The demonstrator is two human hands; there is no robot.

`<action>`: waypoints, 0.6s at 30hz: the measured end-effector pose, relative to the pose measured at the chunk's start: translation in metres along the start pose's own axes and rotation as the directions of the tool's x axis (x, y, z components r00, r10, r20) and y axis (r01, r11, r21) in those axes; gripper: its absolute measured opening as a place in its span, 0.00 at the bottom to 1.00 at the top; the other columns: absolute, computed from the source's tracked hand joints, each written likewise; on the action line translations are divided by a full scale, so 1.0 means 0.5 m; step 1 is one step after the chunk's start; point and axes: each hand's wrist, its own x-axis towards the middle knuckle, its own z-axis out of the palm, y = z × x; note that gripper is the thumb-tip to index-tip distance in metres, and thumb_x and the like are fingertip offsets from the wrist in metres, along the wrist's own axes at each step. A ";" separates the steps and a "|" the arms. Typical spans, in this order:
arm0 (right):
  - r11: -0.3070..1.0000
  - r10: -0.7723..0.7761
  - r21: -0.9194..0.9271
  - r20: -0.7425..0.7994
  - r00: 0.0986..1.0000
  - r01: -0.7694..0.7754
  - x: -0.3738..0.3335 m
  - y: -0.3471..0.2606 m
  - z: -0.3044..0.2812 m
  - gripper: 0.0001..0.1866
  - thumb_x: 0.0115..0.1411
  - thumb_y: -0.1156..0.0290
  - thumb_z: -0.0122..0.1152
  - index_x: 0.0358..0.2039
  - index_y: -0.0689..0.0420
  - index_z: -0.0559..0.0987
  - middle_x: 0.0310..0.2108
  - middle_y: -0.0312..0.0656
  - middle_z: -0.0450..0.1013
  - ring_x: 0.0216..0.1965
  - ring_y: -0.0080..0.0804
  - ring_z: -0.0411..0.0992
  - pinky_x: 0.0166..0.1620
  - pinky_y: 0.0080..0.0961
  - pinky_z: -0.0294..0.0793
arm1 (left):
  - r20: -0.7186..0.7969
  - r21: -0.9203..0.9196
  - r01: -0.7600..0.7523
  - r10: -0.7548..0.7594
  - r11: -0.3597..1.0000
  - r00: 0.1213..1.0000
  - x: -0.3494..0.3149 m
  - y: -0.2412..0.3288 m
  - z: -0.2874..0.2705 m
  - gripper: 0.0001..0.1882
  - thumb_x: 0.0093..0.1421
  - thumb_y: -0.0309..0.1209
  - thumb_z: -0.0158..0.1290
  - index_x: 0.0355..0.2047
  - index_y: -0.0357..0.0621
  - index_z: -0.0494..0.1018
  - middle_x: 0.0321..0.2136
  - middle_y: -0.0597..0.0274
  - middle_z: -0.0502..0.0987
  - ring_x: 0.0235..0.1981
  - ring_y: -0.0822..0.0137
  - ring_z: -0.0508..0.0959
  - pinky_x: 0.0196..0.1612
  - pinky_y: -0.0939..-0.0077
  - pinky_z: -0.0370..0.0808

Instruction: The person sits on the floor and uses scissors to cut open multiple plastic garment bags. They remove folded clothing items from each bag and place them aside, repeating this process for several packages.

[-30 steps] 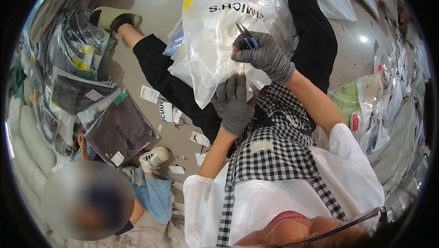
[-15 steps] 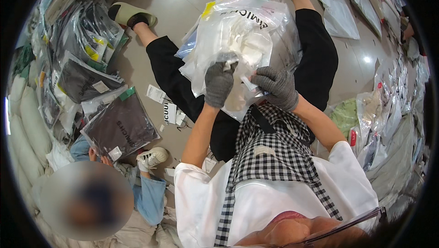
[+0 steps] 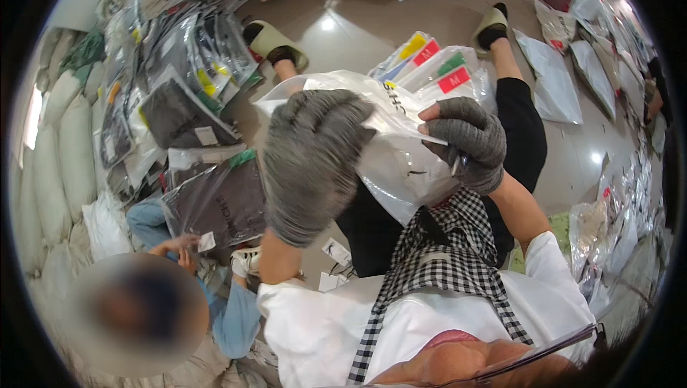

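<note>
A translucent plastic bag [image 3: 408,166] with dark lettering and something white inside lies across my lap, its near side lifted. My right hand [image 3: 469,141], in a grey knit glove with bare fingertips, pinches the bag's edge. A small dark item shows under its palm, too hidden to name. My left hand [image 3: 315,163], in the same kind of glove, is raised large in front of the bag's left part. Its fingers are curled and slightly blurred, and the tips are hidden against the bag. Beyond lie more clear garment packs [image 3: 447,77] with red, yellow and green labels.
Piles of bagged garments [image 3: 189,120] line the left and the far side. White mailer bags [image 3: 551,77] lie on the floor at the right, near more clear bags [image 3: 608,223]. A seated person's hand [image 3: 184,252] touches a dark bagged garment [image 3: 222,202] at the left.
My left hand has risen and moved left, looming larger. My right hand has shifted right with the bag's edge. The view has moved, and labelled packs show beyond the bag.
</note>
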 end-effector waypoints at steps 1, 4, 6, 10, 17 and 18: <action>1.000 -0.019 0.023 0.003 1.000 0.019 0.006 0.001 0.017 0.16 0.42 0.78 0.65 0.35 0.59 0.79 0.39 0.45 0.73 0.36 0.37 0.75 0.38 0.27 0.75 | -0.081 0.138 -0.040 0.052 0.990 0.995 -0.012 0.025 -0.001 0.14 0.45 0.30 0.61 0.34 0.47 0.76 0.36 0.64 0.76 0.42 0.60 0.73 0.46 0.62 0.68; 0.985 0.007 0.170 0.048 0.999 -0.015 0.011 -0.008 0.047 0.17 0.42 0.77 0.66 0.37 0.59 0.79 0.37 0.45 0.73 0.36 0.38 0.75 0.37 0.27 0.75 | -0.209 0.027 -0.039 0.044 0.999 0.977 -0.055 0.029 0.054 0.15 0.42 0.31 0.60 0.33 0.53 0.76 0.37 0.66 0.74 0.42 0.60 0.71 0.46 0.62 0.64; 0.990 0.011 0.139 0.063 0.998 -0.020 -0.002 -0.009 0.057 0.16 0.42 0.77 0.67 0.35 0.59 0.78 0.36 0.45 0.73 0.35 0.38 0.75 0.36 0.27 0.76 | -0.251 -0.014 -0.034 0.029 0.999 0.968 -0.075 0.013 0.083 0.14 0.40 0.29 0.60 0.32 0.52 0.75 0.35 0.66 0.74 0.41 0.59 0.71 0.46 0.63 0.65; 0.996 0.036 0.074 0.068 0.997 -0.041 -0.041 -0.040 0.065 0.11 0.44 0.77 0.65 0.30 0.61 0.78 0.29 0.45 0.73 0.31 0.39 0.74 0.34 0.28 0.74 | -0.208 -0.033 -0.176 0.165 0.984 0.964 -0.123 -0.043 0.100 0.12 0.41 0.27 0.59 0.29 0.50 0.74 0.33 0.66 0.75 0.41 0.59 0.72 0.45 0.63 0.66; 0.930 0.290 0.241 -0.020 0.957 -0.277 -0.079 -0.061 0.070 0.07 0.44 0.76 0.67 0.25 0.59 0.78 0.22 0.42 0.72 0.24 0.35 0.72 0.28 0.27 0.71 | -0.384 -0.113 0.141 -0.174 0.984 0.907 -0.250 -0.104 0.064 0.12 0.54 0.35 0.55 0.39 0.48 0.74 0.40 0.61 0.75 0.42 0.57 0.73 0.49 0.60 0.63; 0.919 0.294 0.264 0.034 0.955 -0.292 -0.074 -0.069 0.087 0.07 0.43 0.77 0.67 0.25 0.58 0.79 0.22 0.41 0.72 0.24 0.35 0.72 0.28 0.26 0.70 | -0.248 0.007 0.148 -0.142 0.989 0.958 -0.242 -0.050 0.050 0.18 0.56 0.44 0.53 0.44 0.50 0.72 0.46 0.62 0.73 0.48 0.58 0.70 0.51 0.60 0.62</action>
